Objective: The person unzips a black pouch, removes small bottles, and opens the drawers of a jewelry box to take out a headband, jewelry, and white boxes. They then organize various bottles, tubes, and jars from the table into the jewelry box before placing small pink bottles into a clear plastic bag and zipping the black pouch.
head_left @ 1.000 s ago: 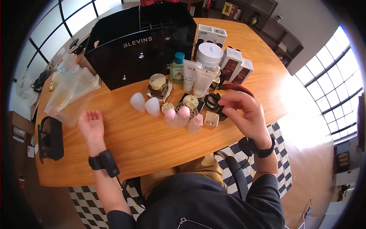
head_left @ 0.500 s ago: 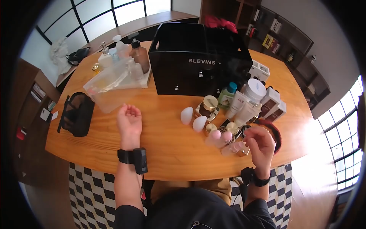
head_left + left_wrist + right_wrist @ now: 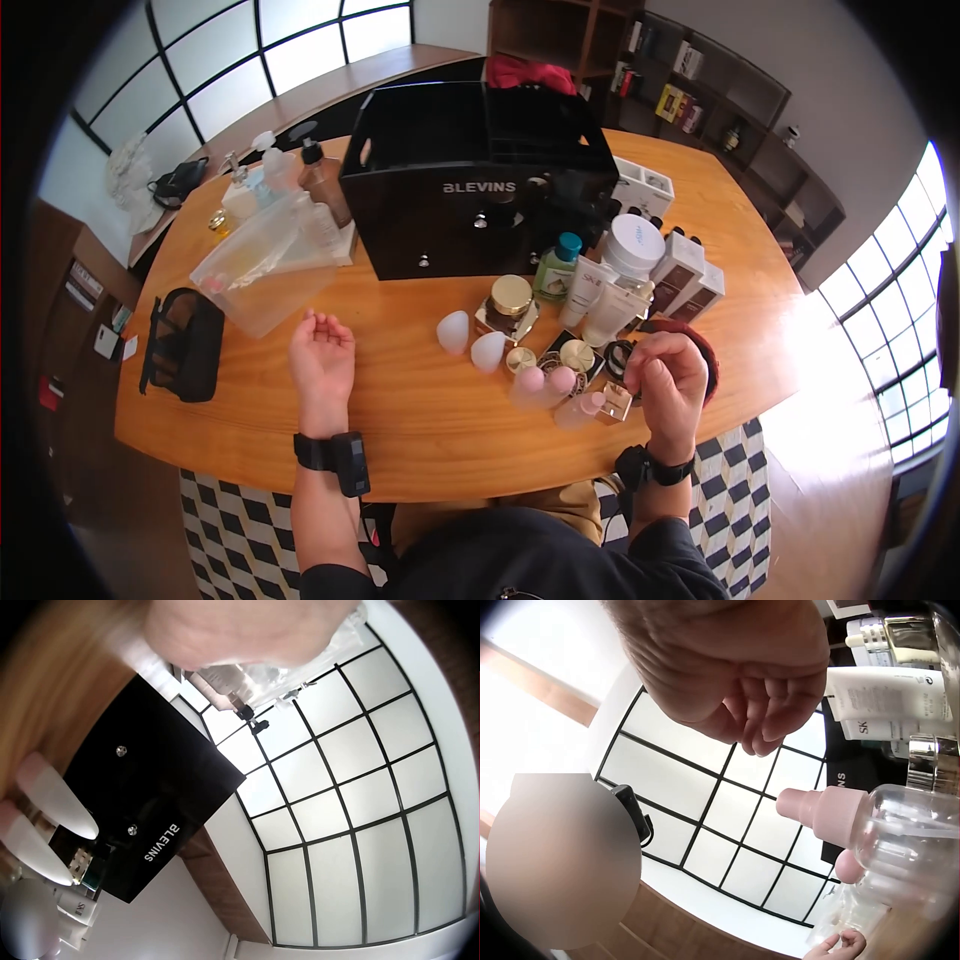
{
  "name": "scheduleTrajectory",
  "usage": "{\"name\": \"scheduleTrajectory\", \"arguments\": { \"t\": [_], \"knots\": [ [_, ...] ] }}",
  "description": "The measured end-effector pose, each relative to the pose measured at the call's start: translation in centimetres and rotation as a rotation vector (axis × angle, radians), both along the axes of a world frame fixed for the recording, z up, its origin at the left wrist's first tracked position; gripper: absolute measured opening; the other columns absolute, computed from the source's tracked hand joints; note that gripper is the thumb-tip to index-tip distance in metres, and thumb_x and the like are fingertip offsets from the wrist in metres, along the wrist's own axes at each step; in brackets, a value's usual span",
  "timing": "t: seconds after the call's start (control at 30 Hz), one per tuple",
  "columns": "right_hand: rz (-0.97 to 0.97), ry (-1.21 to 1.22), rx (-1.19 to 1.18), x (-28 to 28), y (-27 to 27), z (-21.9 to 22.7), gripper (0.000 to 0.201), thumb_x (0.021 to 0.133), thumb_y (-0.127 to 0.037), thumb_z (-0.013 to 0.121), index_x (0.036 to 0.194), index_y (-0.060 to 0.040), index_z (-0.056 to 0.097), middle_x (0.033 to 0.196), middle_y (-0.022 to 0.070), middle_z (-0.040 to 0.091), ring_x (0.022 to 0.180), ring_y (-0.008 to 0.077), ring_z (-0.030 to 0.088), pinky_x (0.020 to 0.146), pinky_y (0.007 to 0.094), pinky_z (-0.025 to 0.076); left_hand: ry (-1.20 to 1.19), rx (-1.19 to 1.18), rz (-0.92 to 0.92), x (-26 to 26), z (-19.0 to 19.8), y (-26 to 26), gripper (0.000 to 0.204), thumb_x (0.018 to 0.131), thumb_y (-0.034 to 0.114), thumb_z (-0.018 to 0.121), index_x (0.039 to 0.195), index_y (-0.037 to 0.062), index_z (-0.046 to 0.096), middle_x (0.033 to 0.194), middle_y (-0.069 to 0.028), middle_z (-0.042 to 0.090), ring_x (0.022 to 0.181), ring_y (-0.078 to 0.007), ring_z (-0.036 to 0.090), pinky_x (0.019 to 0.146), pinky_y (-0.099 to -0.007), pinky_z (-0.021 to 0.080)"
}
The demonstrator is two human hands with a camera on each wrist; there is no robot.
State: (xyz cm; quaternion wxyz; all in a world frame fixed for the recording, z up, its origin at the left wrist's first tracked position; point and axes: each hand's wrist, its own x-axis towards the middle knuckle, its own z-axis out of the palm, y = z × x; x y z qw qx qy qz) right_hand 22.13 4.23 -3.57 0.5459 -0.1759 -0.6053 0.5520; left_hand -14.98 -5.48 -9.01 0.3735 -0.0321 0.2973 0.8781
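The left hand (image 3: 322, 370) lies palm up on the wooden table, fingers loosely bent, holding nothing, just below a clear plastic bag (image 3: 262, 285). At the right, the right hand (image 3: 668, 385) is empty too, its fingers loosely curled beside a round black compact (image 3: 618, 357) and a red-and-black band (image 3: 708, 362). In the right wrist view, a pink-capped clear bottle (image 3: 840, 814) stands near that hand (image 3: 735, 667). Between the hands are two white egg-shaped items (image 3: 453, 331), a gold-lidded jar (image 3: 511, 296) and pink-topped bottles (image 3: 545, 387).
A black BLEVINS organizer (image 3: 480, 215) stands at the back. Tubes (image 3: 611, 315), a green bottle (image 3: 555, 270), a white-lidded jar (image 3: 636, 243) and boxes (image 3: 680, 268) crowd the right. Pump bottles (image 3: 322, 180) stand back left; a black mesh case (image 3: 190, 345) lies far left.
The head view has swung left and up, shifting the table and items within it. Both hands remain in nearly the same places on or over the table, empty as before.
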Motion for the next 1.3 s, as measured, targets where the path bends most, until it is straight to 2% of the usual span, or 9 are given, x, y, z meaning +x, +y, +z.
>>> {"name": "scheduleTrajectory", "arguments": {
  "t": [0.4, 0.5, 0.57, 0.67, 0.73, 0.87, 1.1, 1.3],
  "knots": [
    [0.157, 0.319, -0.033, 0.7, 0.9, -2.0, 0.015, 0.089, -0.011, 0.060, 0.095, 0.0005, 0.052, 0.084, 0.0091, 0.057, 0.067, 0.0138, 0.055, 0.055, 0.0227, 0.043, -0.018, 0.034, -0.058, 0.0, 0.0, -0.1, 0.004, 0.090, 0.009, 0.052, 0.092, 0.0066, 0.055, 0.081, -0.0023, 0.052, 0.073, -0.0138, 0.051, 0.066, -0.0272, 0.045],
    [0.151, 0.371, -0.041, 0.8, 0.8, -2.0, 0.010, 0.088, -0.006, 0.055, 0.095, 0.0003, 0.051, 0.083, 0.0091, 0.056, 0.066, 0.0146, 0.054, 0.054, 0.0230, 0.043, -0.014, 0.052, -0.074, 0.4, -0.1, 0.2, 0.003, 0.089, 0.008, 0.053, 0.090, 0.0074, 0.055, 0.078, -0.0016, 0.053, 0.071, -0.0136, 0.052, 0.065, -0.0272, 0.045],
    [0.151, 0.352, -0.034, 0.8, 0.9, -2.1, 0.010, 0.085, 0.000, 0.046, 0.094, -0.0009, 0.051, 0.082, 0.0093, 0.055, 0.066, 0.0160, 0.053, 0.054, 0.0244, 0.043, -0.004, 0.087, -0.102, -0.3, -1.0, 0.1, 0.002, 0.089, 0.008, 0.053, 0.090, 0.0082, 0.055, 0.076, -0.0010, 0.054, 0.070, -0.0135, 0.052, 0.064, -0.0271, 0.045],
    [0.202, 0.387, -0.004, 0.8, 1.3, -2.7, 0.011, 0.089, -0.009, 0.052, 0.097, -0.0010, 0.051, 0.083, 0.0086, 0.053, 0.066, 0.0163, 0.053, 0.053, 0.0244, 0.043, -0.031, 0.056, -0.042, 0.1, -0.8, 0.4, 0.002, 0.088, 0.008, 0.055, 0.089, 0.0093, 0.055, 0.074, -0.0002, 0.054, 0.069, -0.0131, 0.053, 0.063, -0.0268, 0.045],
    [0.245, 0.391, 0.023, 1.0, 1.7, -2.9, 0.020, 0.091, -0.018, 0.056, 0.100, -0.0007, 0.052, 0.084, 0.0084, 0.052, 0.067, 0.0163, 0.052, 0.053, 0.0246, 0.043, -0.057, 0.036, -0.015, 0.3, -0.6, 0.4, 0.002, 0.088, 0.008, 0.055, 0.089, 0.0094, 0.055, 0.074, 0.0000, 0.054, 0.069, -0.0128, 0.052, 0.063, -0.0265, 0.045],
    [0.267, 0.405, 0.027, 0.9, 1.6, -2.9, 0.021, 0.092, -0.019, 0.056, 0.102, -0.0007, 0.052, 0.086, 0.0085, 0.053, 0.067, 0.0162, 0.052, 0.054, 0.0248, 0.044, -0.069, 0.023, 0.002, 0.3, -0.4, 0.5, 0.001, 0.088, 0.009, 0.055, 0.089, 0.0095, 0.055, 0.073, 0.0004, 0.053, 0.068, -0.0122, 0.052, 0.062, -0.0258, 0.045],
    [0.242, 0.399, 0.002, 0.9, 0.9, -3.2, 0.020, 0.091, -0.018, 0.057, 0.101, -0.0016, 0.053, 0.085, 0.0089, 0.054, 0.068, 0.0166, 0.053, 0.053, 0.0243, 0.043, -0.040, 0.038, -0.011, -1.1, -2.3, 0.8, 0.005, 0.086, 0.006, 0.055, 0.089, 0.0096, 0.056, 0.071, 0.0001, 0.054, 0.065, -0.0123, 0.053, 0.060, -0.0257, 0.046],
    [0.204, 0.428, 0.001, 1.7, -0.6, -3.6, 0.010, 0.091, -0.008, 0.051, 0.098, -0.0012, 0.052, 0.084, 0.0092, 0.055, 0.067, 0.0164, 0.053, 0.054, 0.0253, 0.043, -0.008, 0.041, -0.050, -3.1, -4.1, 1.1, 0.004, 0.087, 0.007, 0.055, 0.091, 0.0085, 0.056, 0.072, -0.0007, 0.054, 0.066, -0.0127, 0.053, 0.061, -0.0262, 0.046]
  ]
}}
